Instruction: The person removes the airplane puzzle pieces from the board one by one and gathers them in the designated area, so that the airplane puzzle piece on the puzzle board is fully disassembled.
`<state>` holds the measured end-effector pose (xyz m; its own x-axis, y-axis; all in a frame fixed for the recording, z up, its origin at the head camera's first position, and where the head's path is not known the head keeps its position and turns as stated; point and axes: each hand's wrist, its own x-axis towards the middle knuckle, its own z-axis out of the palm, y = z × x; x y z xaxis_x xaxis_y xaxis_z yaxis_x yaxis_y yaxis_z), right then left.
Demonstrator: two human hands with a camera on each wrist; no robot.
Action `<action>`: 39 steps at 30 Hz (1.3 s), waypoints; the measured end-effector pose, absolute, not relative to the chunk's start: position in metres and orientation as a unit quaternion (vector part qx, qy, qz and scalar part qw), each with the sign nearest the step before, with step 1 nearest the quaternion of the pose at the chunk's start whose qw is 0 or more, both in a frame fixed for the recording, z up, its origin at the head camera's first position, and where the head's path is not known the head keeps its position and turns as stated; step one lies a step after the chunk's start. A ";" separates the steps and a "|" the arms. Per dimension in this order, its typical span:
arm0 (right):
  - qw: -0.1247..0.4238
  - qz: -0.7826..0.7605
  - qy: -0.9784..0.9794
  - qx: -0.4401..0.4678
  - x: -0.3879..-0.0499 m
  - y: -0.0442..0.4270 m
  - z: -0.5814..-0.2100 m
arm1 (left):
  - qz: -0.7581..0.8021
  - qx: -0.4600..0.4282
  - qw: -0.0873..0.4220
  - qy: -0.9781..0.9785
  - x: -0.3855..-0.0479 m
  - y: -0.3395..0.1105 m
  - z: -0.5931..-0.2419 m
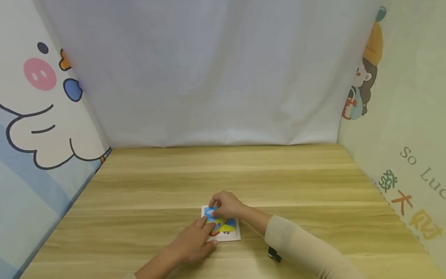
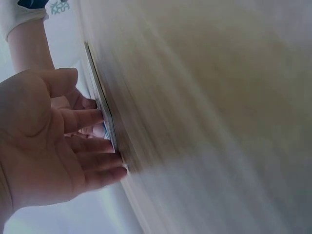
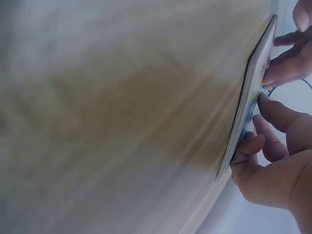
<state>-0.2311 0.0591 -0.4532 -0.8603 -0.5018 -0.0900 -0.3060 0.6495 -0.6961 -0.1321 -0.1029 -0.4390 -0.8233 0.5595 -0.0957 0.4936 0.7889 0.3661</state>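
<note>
A small picture puzzle board with a white border lies flat on the table, showing a blue, yellow and red picture. My left hand rests on its left side, fingers extended onto the picture and thumb by the lower edge. In the left wrist view, the left hand's fingertips meet the board's edge. My right hand reaches over the upper left part, thumb and bent fingers around a blue area with a white cloud. In the right wrist view, the right hand touches the board; whether it pinches a piece is hidden.
The wooden table extends around the board. A small black object shows beneath the right sleeve. A pale curtain hangs behind, with printed panels at the left and right.
</note>
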 end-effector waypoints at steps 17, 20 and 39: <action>0.145 -0.355 0.906 -0.177 -0.222 0.053 -0.446 | 0.200 0.291 0.130 0.927 -0.138 -0.102 -0.436; 0.147 -0.359 0.904 -0.178 -0.222 0.052 -0.447 | 0.190 0.293 0.126 0.929 -0.139 -0.103 -0.436; 0.151 -0.402 0.887 -0.172 -0.221 0.052 -0.452 | 0.176 0.301 0.120 0.930 -0.140 -0.105 -0.437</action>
<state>-0.2213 0.0516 -0.4520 -0.8953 -0.4260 -0.1303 -0.1828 0.6181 -0.7645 -0.1397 -0.1053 -0.4374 -0.7900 0.6020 -0.1164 0.5179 0.7568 0.3988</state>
